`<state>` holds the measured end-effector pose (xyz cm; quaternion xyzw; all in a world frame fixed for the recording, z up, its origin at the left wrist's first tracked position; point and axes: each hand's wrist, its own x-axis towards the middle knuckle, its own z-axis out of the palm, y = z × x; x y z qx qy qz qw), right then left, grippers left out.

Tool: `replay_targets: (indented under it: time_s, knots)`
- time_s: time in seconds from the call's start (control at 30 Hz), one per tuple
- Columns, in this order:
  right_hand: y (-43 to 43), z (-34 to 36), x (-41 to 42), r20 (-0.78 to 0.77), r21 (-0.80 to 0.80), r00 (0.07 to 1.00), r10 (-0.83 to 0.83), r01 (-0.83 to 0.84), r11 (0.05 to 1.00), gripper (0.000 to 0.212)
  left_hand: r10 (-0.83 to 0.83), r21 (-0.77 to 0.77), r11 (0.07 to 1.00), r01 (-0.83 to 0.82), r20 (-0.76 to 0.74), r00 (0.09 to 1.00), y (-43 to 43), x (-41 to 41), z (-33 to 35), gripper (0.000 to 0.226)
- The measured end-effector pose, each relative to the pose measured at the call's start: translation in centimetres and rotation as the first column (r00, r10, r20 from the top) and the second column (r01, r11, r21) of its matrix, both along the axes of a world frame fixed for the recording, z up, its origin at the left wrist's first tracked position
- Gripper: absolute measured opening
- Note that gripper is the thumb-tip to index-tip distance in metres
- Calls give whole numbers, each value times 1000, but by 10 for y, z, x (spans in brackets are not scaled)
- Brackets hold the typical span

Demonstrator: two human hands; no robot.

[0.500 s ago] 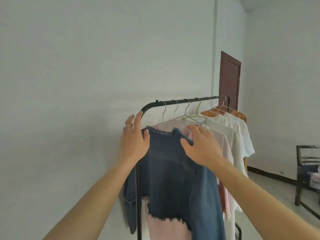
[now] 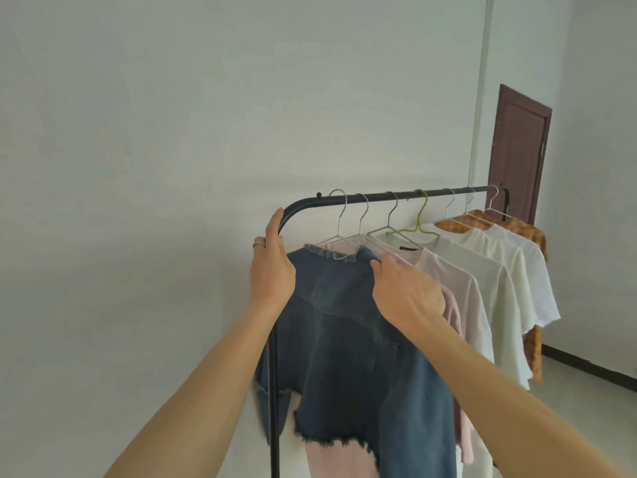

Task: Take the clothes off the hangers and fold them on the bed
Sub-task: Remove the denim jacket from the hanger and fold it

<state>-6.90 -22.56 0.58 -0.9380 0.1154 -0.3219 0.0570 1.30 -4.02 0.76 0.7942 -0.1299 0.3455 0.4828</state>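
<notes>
Found denim jacket (image 2: 344, 322) hung on wire hanger (image 2: 340, 222), first in row at left end of rack rail (image 2: 431, 193), just by its bent corner; pink garment (image 2: 339, 460) directly behind, showing below hem; white tees (image 2: 499, 305) further along. Noted left hand (image 2: 272, 270) flat vs jacket's left shoulder, fingers straight, pressed together, tips up at rail bend, nothing pinched. Noted right hand (image 2: 403, 291) laid on right shoulder nr frayed collar, fingers straight, close together; can't tell if tips hook under fabric. Judged jacket heaviest item here: thick, fairly stiff, non-slip, not fragile; raw fringe may snag on wire. Recommend hold at both shoulder seams, or lifting hanger by hook. No bed in view.
</notes>
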Motion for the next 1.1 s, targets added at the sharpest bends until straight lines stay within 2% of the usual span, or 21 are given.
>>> replay_targets:
  time_s: [0.13, 0.27, 0.33, 0.4, 0.43, 0.5, 0.53, 0.63, 0.73, 0.87, 0.9, 1.0, 1.1]
  knots:
    - [-13, 21, -23, 68, -90, 995, -73, 79, 993, 43, -32, 27, 999, 32, 7, 999, 2, 0, -1, 53]
    - [-20, 27, -55, 99, -48, 991, -92, 97, 994, 43, -78, -38, 996, 78, -9, 997, 4, -5, 4, 54]
    - [-16, 11, -81, 109, -10, 988, -106, 107, 994, 42, -37, -12, 999, 36, -15, 999, 7, -11, 3, 62]
    - [-10, -16, -114, 88, 9, 985, -151, 150, 989, 40, 104, 105, 988, -114, 96, 990, 5, -21, -8, 71]
    - [-8, -29, -130, 73, -5, 980, -184, 185, 983, 39, 98, 146, 982, -123, 171, 980, 4, -30, -14, 71]
    - [-2, -59, -165, 35, -30, 962, -272, 273, 962, 40, -102, 257, 966, 39, 236, 966, -1, -51, -31, 61]
    - [3, -75, -186, 13, -34, 947, -321, 321, 946, 40, -246, 324, 930, 173, 202, 948, -6, -62, -42, 54]
    - [14, -117, -245, -10, -42, 908, -418, 418, 908, 38, -574, 427, 741, 518, 1, 819, -18, -85, -77, 39]
    - [34, -152, -321, 37, -31, 854, -520, 521, 853, 39, -712, 459, 530, 713, -217, 668, -29, -122, -118, 30]
    - [73, -186, -437, 129, 4, 726, -675, 681, 733, 40, -808, 464, 203, 862, -418, 415, -35, -209, -153, 55]
    - [88, -194, -473, 130, -8, 671, -730, 737, 676, 40, -834, 478, 104, 872, -435, 338, -39, -239, -161, 56]
    - [117, -206, -554, 159, -25, 537, -828, 841, 541, 44, -908, 596, -87, 798, -376, 182, -54, -315, -182, 57]
    - [157, -213, -640, 185, 50, 208, -961, 974, 220, 47, -940, 600, -206, 773, -341, 15, -59, -419, -193, 52]
